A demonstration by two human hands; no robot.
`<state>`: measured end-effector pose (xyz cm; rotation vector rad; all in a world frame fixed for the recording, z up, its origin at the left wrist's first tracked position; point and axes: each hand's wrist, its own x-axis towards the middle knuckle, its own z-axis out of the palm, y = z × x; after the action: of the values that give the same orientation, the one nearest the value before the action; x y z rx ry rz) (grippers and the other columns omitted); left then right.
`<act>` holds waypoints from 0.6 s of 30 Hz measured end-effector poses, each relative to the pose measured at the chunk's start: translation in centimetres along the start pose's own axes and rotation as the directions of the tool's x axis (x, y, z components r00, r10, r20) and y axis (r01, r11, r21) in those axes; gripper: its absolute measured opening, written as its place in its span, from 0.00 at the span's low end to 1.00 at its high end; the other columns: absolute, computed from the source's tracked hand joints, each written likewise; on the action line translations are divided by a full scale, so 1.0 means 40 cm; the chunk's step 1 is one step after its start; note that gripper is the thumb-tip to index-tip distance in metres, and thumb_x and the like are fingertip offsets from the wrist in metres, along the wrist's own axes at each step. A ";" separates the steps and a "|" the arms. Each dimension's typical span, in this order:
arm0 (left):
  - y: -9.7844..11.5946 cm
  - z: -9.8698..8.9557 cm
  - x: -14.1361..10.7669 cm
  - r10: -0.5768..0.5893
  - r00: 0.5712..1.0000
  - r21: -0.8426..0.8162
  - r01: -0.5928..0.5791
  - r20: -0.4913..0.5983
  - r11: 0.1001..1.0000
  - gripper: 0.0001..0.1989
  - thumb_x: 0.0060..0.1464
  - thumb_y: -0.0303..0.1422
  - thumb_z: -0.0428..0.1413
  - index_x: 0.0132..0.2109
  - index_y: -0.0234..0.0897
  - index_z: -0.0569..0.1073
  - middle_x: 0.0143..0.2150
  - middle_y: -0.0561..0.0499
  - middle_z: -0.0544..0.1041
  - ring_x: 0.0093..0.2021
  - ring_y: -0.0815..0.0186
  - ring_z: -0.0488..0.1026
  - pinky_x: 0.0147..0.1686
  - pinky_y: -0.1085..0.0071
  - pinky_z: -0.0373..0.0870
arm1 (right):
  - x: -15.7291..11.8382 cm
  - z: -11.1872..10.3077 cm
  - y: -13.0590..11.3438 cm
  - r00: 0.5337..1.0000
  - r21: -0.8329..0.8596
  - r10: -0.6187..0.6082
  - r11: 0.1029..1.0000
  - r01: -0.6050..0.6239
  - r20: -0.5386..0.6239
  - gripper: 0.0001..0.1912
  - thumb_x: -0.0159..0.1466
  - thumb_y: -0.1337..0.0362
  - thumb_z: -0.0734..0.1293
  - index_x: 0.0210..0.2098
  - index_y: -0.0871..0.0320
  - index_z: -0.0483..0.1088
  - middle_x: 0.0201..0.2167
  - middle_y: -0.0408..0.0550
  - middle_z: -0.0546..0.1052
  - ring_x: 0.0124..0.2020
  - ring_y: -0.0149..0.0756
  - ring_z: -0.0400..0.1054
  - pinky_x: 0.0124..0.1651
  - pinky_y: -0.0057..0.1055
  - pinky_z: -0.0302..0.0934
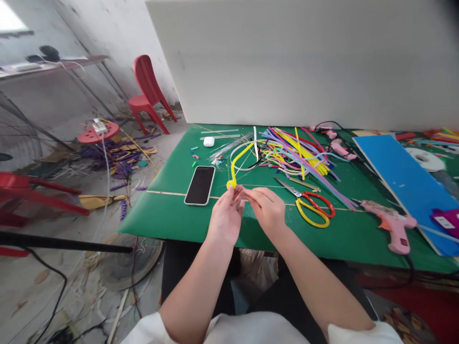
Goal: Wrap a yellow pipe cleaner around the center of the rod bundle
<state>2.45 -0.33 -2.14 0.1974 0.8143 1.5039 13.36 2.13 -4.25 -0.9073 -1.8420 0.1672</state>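
A yellow pipe cleaner is coiled at its lower end, and its free length bends up and to the right. My left hand pinches the coil between its fingertips. My right hand has its fingers closed just right of the coil, fingertips meeting those of the left. What the right fingers hold, if anything, is too small to make out. Scissors with one red and one yellow handle lie right of my right hand. Left of my left hand rests a phone with a dark screen.
A pile of coloured pipe cleaners lies at the table's back. To the right are a pink glue gun with its cord and a blue board. A white case and small coloured bits lie behind the phone. A white panel stands behind the table.
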 end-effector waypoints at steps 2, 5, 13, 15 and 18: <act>0.003 -0.004 0.001 -0.004 1.000 0.000 0.004 0.003 1.000 0.07 0.46 0.35 0.60 0.34 0.37 0.73 0.36 0.54 0.76 0.41 0.70 0.72 0.40 0.74 0.64 | -0.002 0.006 0.001 1.000 0.003 0.002 1.000 -0.002 0.004 0.10 0.61 0.66 0.62 0.38 0.53 0.74 0.31 0.48 0.76 0.33 0.32 0.70 0.39 0.28 0.65; 0.008 -0.007 0.003 0.018 1.000 0.012 -0.018 0.012 1.000 0.07 0.45 0.34 0.61 0.33 0.36 0.74 0.34 0.53 0.76 0.40 0.70 0.73 0.40 0.73 0.64 | -0.002 0.010 -0.004 1.000 0.030 0.002 1.000 -0.003 0.015 0.09 0.61 0.67 0.62 0.36 0.55 0.74 0.31 0.48 0.77 0.34 0.33 0.70 0.40 0.28 0.64; 0.051 -0.021 0.003 0.230 0.964 0.325 -0.261 0.132 0.909 0.07 0.44 0.33 0.62 0.32 0.34 0.76 0.31 0.51 0.78 0.37 0.69 0.73 0.45 0.70 0.64 | 0.041 -0.130 -0.079 0.966 -0.102 -0.037 0.993 0.066 0.258 0.09 0.61 0.67 0.63 0.39 0.57 0.73 0.32 0.46 0.78 0.31 0.31 0.71 0.37 0.26 0.65; 0.065 -0.022 -0.003 0.220 0.956 0.446 -0.285 0.193 0.848 0.07 0.44 0.33 0.62 0.31 0.34 0.76 0.30 0.51 0.78 0.36 0.68 0.74 0.44 0.71 0.64 | 0.059 -0.164 -0.078 0.985 -0.145 -0.089 0.983 0.111 0.149 0.10 0.60 0.69 0.64 0.41 0.58 0.73 0.36 0.49 0.77 0.37 0.33 0.70 0.42 0.29 0.65; 0.083 -0.018 -0.011 0.123 0.956 0.604 -0.266 0.267 0.751 0.07 0.43 0.34 0.62 0.30 0.35 0.77 0.30 0.51 0.78 0.34 0.67 0.74 0.41 0.71 0.66 | 0.076 -0.173 -0.054 0.975 -0.226 -0.185 0.952 0.208 0.119 0.13 0.58 0.69 0.65 0.44 0.56 0.72 0.44 0.52 0.74 0.48 0.39 0.66 0.51 0.37 0.61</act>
<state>-0.57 -0.66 -0.57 0.9674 1.1352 1.3141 17.54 0.62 2.24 -0.8823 -2.0613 -0.1393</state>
